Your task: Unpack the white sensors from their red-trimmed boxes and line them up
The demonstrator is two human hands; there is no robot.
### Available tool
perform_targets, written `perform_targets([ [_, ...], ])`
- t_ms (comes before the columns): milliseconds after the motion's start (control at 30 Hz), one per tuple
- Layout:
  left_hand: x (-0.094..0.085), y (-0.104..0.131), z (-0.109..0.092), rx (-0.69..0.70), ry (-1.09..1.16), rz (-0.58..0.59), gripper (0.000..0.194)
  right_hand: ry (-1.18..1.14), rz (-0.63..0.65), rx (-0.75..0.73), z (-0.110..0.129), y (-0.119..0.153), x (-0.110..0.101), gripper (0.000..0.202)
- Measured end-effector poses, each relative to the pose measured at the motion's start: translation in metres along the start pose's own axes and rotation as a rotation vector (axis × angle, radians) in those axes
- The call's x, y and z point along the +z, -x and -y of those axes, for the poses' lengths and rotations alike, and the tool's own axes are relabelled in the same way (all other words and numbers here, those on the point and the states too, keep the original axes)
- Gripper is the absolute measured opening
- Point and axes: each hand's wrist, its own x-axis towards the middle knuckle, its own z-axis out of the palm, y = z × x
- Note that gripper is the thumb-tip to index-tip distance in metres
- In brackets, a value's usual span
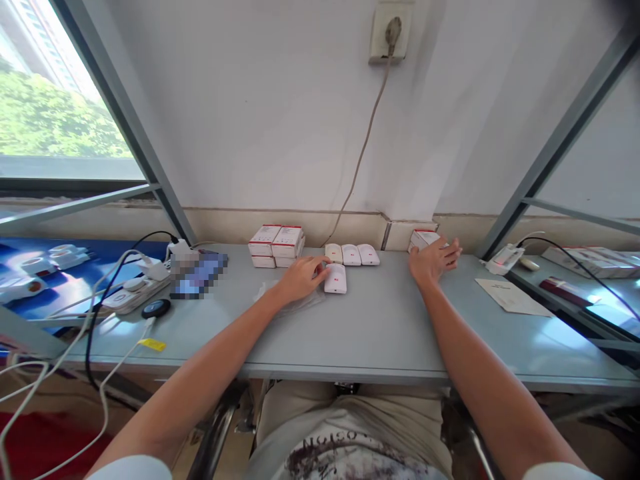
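Observation:
My left hand (304, 277) is at the left edge of a white device (335, 280) lying on the grey desk, its fingers bent; whether they grip the device is hard to tell. Behind it, three similar white devices (351, 255) stand in a row. Crumpled clear plastic (300, 305) lies partly under my left wrist. My right hand (434, 259) has its fingers spread, in front of a small white and red box (423, 239) near the wall and partly covering it. More white and red boxes (276, 244) are stacked left of the devices.
A phone (200, 275), a power strip (137, 293), a round black object (156, 308) and loose cables are on the left. A paper sheet (513, 297) and a white adapter (504, 259) lie on the right. A cord (367, 133) hangs from the wall socket (391, 33).

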Motion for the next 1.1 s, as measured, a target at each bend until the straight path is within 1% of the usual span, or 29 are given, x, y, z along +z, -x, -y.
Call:
perform_targets([
  [100, -0.001, 0.0, -0.001, 0.006, -0.002, -0.012, 0.036, 0.015, 0.011, 0.003, 0.0, -0.001, 0.0, 0.064],
  [267, -0.001, 0.001, -0.003, -0.001, -0.016, -0.033, 0.035, 0.008, 0.022, -0.032, 0.006, -0.001, 0.0, 0.052],
  [367, -0.001, 0.0, -0.002, 0.009, 0.0, -0.046, 0.035, 0.029, 0.027, -0.023, 0.005, 0.0, 0.0, 0.055],
  [467, -0.001, 0.0, -0.001, 0.014, 0.02, -0.058, 0.034, 0.038, 0.062, 0.008, 0.004, 0.001, -0.002, 0.06],
  [533, -0.001, 0.0, -0.002, 0.006, 0.026, -0.064, 0.034, 0.01, 0.076, -0.008, 0.006, 0.003, -0.005, 0.058],
  [600, -0.002, 0.0, -0.004, -0.008, 0.043, -0.074, 0.034, -0.048, 0.089, -0.057, 0.013, 0.008, -0.008, 0.054],
  [700, -0.003, -0.001, -0.009, -0.037, 0.111, -0.097, 0.035, -0.212, 0.142, -0.187, 0.03, 0.024, -0.011, 0.049],
  [733, -0.003, -0.001, -0.01, -0.052, 0.143, -0.103, 0.036, -0.291, 0.16, -0.269, 0.037, 0.032, -0.013, 0.046],
  [833, -0.002, -0.002, -0.012, -0.114, 0.285, -0.112, 0.047, -0.523, 0.212, -0.594, 0.056, 0.063, -0.022, 0.036],
  [900, 0.0, -0.002, -0.011, -0.147, 0.443, -0.137, 0.056, -0.607, 0.262, -0.782, 0.067, 0.085, -0.029, 0.035],
  [967, 0.004, -0.003, -0.009, -0.169, 0.614, -0.181, 0.058, -0.632, 0.275, -0.919, 0.075, 0.103, -0.037, 0.033],
  [1033, 0.009, -0.005, -0.008, -0.194, 0.758, -0.22, 0.059, -0.668, 0.27, -0.993, 0.079, 0.112, -0.043, 0.031],
  [1100, 0.015, -0.007, -0.008, -0.21, 0.867, -0.24, 0.066, -0.695, 0.27, -1.012, 0.08, 0.114, -0.046, 0.032],
])
